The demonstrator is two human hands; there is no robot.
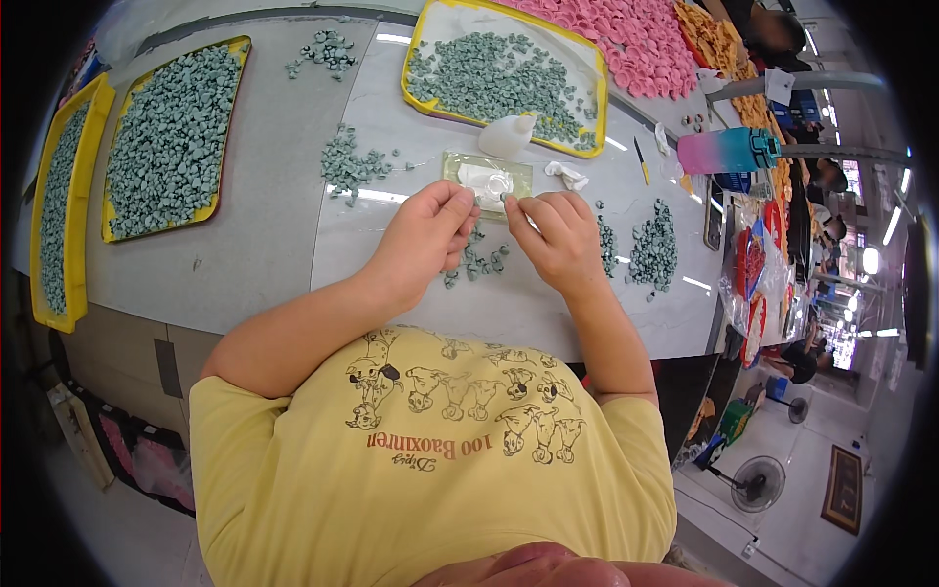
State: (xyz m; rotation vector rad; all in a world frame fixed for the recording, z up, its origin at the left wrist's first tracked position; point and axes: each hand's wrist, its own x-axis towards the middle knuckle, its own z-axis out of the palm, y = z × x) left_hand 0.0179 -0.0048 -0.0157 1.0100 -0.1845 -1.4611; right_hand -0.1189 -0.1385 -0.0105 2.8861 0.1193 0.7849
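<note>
My left hand is closed, thumb and fingertip pinched together; what it holds, if anything, is too small to name. Opposite it, my right hand pinches a small grey-green piece between thumb and finger. Both hands hover at the near edge of a flat greenish block with a white patch on top. Behind that block a white squeeze bottle stands with its nozzle tilted right. Loose grey-green pieces lie on the table between my wrists. A crumpled white tissue rests beyond my right hand.
A yellow tray of grey-green pieces stands at the back, and two more yellow trays at the left. Small piles sit right and left of my hands. A pink-and-teal bottle, a craft knife and a phone are at the right.
</note>
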